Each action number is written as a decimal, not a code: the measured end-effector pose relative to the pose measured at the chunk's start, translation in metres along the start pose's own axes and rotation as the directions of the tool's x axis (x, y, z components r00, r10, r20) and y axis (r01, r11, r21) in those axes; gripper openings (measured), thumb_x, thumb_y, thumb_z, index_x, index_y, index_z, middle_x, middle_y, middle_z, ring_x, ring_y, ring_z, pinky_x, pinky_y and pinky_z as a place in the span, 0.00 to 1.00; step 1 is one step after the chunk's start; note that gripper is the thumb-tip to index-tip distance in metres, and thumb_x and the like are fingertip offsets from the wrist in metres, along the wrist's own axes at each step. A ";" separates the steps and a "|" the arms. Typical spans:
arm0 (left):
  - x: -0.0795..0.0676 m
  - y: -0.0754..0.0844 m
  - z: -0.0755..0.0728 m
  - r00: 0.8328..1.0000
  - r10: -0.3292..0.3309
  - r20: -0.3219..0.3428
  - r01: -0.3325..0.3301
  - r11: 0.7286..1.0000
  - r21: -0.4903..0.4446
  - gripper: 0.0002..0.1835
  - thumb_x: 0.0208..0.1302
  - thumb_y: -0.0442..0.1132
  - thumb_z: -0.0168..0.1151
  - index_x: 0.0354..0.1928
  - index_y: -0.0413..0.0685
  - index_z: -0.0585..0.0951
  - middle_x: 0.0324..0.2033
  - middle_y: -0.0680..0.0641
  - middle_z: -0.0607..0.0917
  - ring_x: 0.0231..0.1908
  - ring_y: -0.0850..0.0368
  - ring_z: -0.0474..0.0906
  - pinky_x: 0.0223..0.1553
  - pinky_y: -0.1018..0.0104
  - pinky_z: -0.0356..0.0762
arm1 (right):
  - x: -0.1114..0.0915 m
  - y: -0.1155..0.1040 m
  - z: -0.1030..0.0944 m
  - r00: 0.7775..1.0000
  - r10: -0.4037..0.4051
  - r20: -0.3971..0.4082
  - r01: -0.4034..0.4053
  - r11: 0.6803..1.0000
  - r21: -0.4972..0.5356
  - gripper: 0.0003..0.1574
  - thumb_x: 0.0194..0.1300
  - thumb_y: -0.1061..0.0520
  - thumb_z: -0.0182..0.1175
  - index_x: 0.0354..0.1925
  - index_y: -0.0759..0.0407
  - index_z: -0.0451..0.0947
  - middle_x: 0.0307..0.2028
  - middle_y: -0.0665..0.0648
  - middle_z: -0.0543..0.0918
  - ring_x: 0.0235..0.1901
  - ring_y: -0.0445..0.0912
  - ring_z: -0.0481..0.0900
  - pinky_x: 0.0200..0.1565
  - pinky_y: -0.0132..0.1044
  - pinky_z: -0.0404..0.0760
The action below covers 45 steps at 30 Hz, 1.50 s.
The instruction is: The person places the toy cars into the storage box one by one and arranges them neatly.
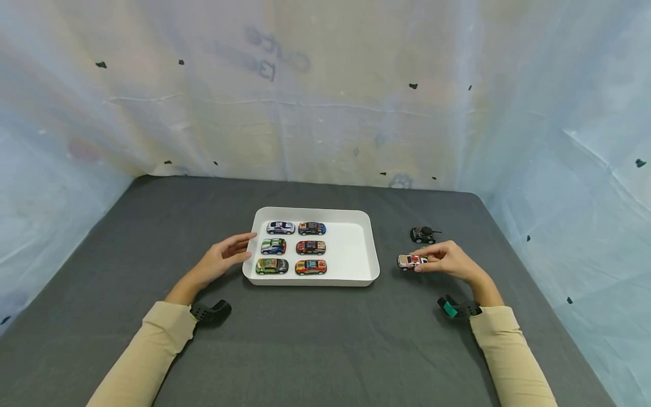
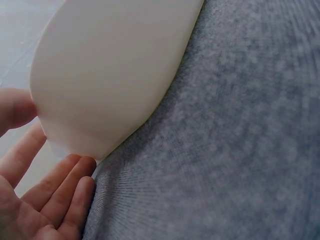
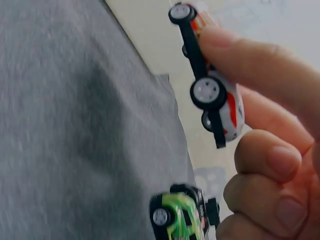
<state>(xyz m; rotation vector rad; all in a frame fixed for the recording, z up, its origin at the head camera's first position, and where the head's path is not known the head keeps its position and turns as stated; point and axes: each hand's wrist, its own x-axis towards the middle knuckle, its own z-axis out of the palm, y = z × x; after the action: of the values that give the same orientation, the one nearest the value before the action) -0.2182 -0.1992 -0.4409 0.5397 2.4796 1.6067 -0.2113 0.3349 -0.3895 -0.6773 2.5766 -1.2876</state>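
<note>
My right hand (image 1: 452,261) pinches a white toy car with red markings (image 1: 408,262) between thumb and fingers, to the right of the tray. In the right wrist view the car (image 3: 231,107) hangs tilted above the grey cloth, wheels showing. Beyond that hand stands a black toy vehicle with a gun-like barrel (image 1: 422,235). A green toy car (image 3: 181,215) shows below the held car in the right wrist view, mostly hidden by the hand in the head view. My left hand (image 1: 224,257) touches the left end of the white tray (image 1: 351,243), fingers extended along its wall (image 2: 105,65).
Several toy cars stand in two columns in the tray's left and middle part, among them a white one (image 1: 281,228) and a red-yellow one (image 1: 311,267). Grey cloth (image 1: 325,339) covers the table. Pale plastic sheeting (image 1: 325,130) hangs around the back and sides.
</note>
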 end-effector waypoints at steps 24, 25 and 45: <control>0.001 0.001 0.001 1.000 -0.001 0.000 0.001 1.000 -0.019 0.29 0.70 0.42 0.56 0.70 0.44 0.65 0.68 0.33 0.67 0.53 0.81 0.68 0.52 0.86 0.68 | 0.018 -0.030 0.022 0.998 -0.065 0.020 0.065 0.998 0.003 0.21 0.53 0.64 0.70 0.46 0.71 0.83 0.14 0.46 0.53 0.17 0.32 0.50 0.20 0.29 0.57; 0.001 0.001 0.001 1.000 -0.002 0.000 0.002 1.000 -0.018 0.29 0.70 0.42 0.56 0.70 0.44 0.65 0.68 0.33 0.68 0.53 0.80 0.68 0.52 0.86 0.69 | 0.019 -0.032 0.023 0.998 -0.064 0.022 0.064 0.998 0.001 0.21 0.53 0.64 0.70 0.46 0.71 0.83 0.14 0.45 0.53 0.17 0.32 0.50 0.20 0.29 0.57; 0.001 0.002 0.000 1.000 -0.010 0.001 0.010 1.000 -0.020 0.28 0.70 0.41 0.56 0.70 0.44 0.65 0.69 0.34 0.67 0.55 0.75 0.68 0.52 0.87 0.68 | 0.037 -0.049 0.047 0.993 -0.115 -0.010 0.115 0.993 0.023 0.20 0.54 0.64 0.70 0.46 0.69 0.83 0.16 0.45 0.54 0.18 0.33 0.52 0.22 0.29 0.58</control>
<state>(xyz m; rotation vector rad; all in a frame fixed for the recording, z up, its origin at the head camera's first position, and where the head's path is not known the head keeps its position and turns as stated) -0.2182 -0.1979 -0.4388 0.5247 2.4587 1.6261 -0.2117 0.2590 -0.3775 -0.8290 2.5586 -1.3554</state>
